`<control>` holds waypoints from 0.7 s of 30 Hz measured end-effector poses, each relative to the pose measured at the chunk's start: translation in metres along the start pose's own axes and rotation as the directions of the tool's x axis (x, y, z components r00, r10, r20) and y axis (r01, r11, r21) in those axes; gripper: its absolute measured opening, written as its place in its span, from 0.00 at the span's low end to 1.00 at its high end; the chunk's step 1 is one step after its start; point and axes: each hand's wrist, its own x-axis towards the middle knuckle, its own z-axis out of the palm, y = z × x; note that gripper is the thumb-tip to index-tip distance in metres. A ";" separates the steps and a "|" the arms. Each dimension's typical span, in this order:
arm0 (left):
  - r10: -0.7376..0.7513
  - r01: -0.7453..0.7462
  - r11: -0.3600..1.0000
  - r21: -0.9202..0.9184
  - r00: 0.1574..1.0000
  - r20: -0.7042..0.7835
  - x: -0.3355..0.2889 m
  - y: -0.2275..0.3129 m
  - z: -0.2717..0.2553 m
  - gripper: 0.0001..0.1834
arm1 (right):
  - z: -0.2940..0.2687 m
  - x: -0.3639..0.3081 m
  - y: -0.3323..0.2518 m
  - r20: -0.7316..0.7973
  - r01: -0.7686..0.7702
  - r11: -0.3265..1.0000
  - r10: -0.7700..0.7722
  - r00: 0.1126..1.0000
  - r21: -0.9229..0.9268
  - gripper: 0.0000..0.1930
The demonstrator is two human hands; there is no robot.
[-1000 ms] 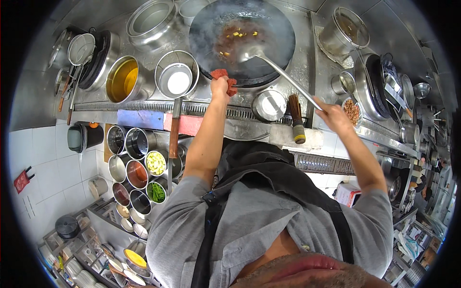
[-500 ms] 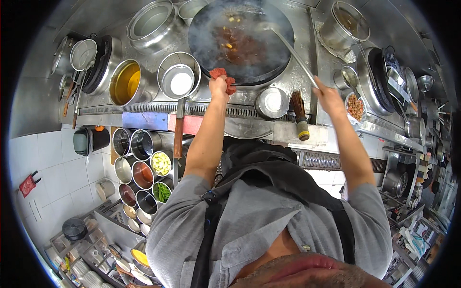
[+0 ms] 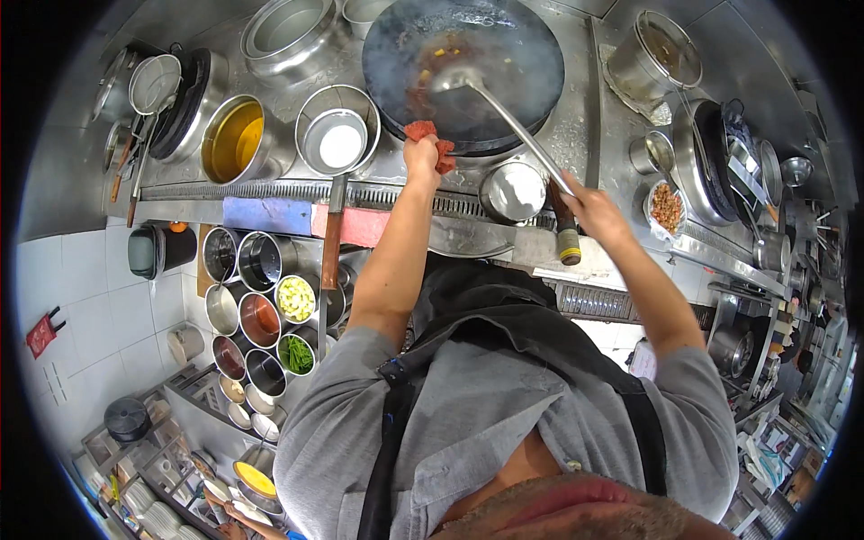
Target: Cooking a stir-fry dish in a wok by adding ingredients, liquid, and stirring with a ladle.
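At the near left edge of a large dark wok (image 3: 533, 76), my left hand (image 3: 419, 164) is closed on a folded red cloth (image 3: 422, 131), which is pressed against the rim. My right hand (image 3: 589, 212) grips the end of a long metal ladle (image 3: 516, 130). The ladle's bowl rests low in the wok, beside reddish-brown food (image 3: 441, 56) with yellow pieces. Steam blurs the wok's inside. Just below the wok stands a small metal pot (image 3: 512, 205) with white contents, and a bamboo brush (image 3: 568, 236) lies partly behind my right hand.
Left of the wok are a wooden-handled strainer (image 3: 334, 220) over a pot and a pot of yellow oil (image 3: 214, 153). Several seasoning containers (image 3: 261, 319) stand lower left. A bowl of chopped food (image 3: 666, 209) sits right. Another person's hand (image 3: 236, 513) shows at bottom left.
The ladle's bowl has swept left and nearer through the wok, and my right hand has come left and nearer with it. The wok and my clothed left hand have shifted slightly right.
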 end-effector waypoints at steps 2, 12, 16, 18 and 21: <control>0.084 -0.084 0.996 0.001 0.996 -0.004 -0.011 -0.009 0.011 0.12 | 0.021 0.033 -0.016 -0.025 -0.043 0.999 0.044 0.999 0.027 0.26; 0.079 -0.078 0.997 -0.019 0.996 0.052 -0.012 0.001 0.001 0.11 | -0.032 0.036 0.028 -0.212 -0.190 0.981 0.181 0.960 -0.023 0.24; 0.032 -0.031 0.999 -0.026 0.999 0.038 -0.022 0.000 0.010 0.10 | -0.100 -0.022 0.050 -0.163 -0.131 0.981 0.107 0.981 -0.141 0.24; 0.078 -0.079 0.997 -0.022 0.997 -0.010 -0.044 -0.002 0.021 0.10 | -0.112 -0.044 0.046 -0.013 -0.105 0.965 0.105 0.994 -0.239 0.24; 0.038 -0.038 0.999 -0.033 0.999 -0.021 -0.011 -0.001 0.003 0.12 | -0.103 -0.048 0.034 0.058 0.041 0.960 -0.026 0.998 -0.276 0.26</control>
